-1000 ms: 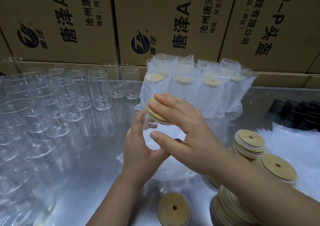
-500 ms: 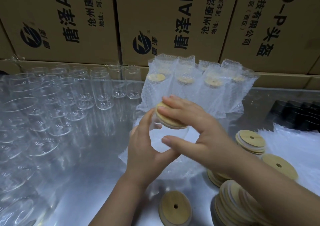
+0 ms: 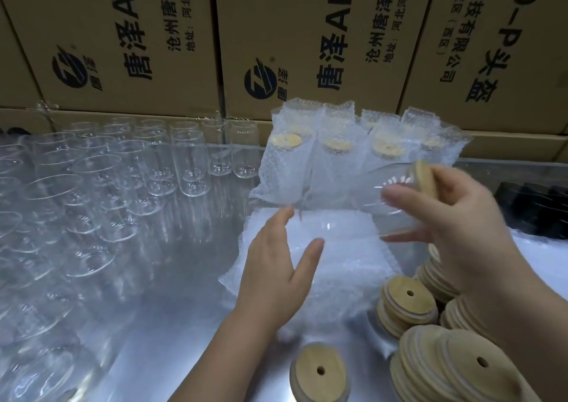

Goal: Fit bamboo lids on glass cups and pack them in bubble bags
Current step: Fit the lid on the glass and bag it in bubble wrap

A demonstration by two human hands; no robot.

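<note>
- Far left, rows of empty glass cups (image 3: pixel 190 168) stand upright on the shiny surface (image 3: pixel 184 324), well apart from both hands.
- My left hand (image 3: pixel 276 266) is at the left edge of the flat bubble bags (image 3: pixel 347 272), fingers (image 3: pixel 284 217) straight and spread, grasping nothing. I cannot tell whether it touches the top bag.
- Beyond the flat bags, packed cups (image 3: pixel 338 155) stand in a row in their bags, lids up.
- The lidded glass cup (image 3: pixel 390 211) is in the air above the right part of the flat bags, a little blurred. Its long axis runs nearly level, left to right: the base points left toward my left hand, and the bamboo lid (image 3: pixel 426 177) is on the right end.
- My right hand (image 3: pixel 458 217) grips that cup, fingers (image 3: pixel 408 200) curled round the glass near the lid.
- I judge the next move is base-first into a bag, so the left hand, nearer the bags, must open a mouth facing right.
- Near right, spare lids (image 3: pixel 408 304) lie in stacks.
</note>
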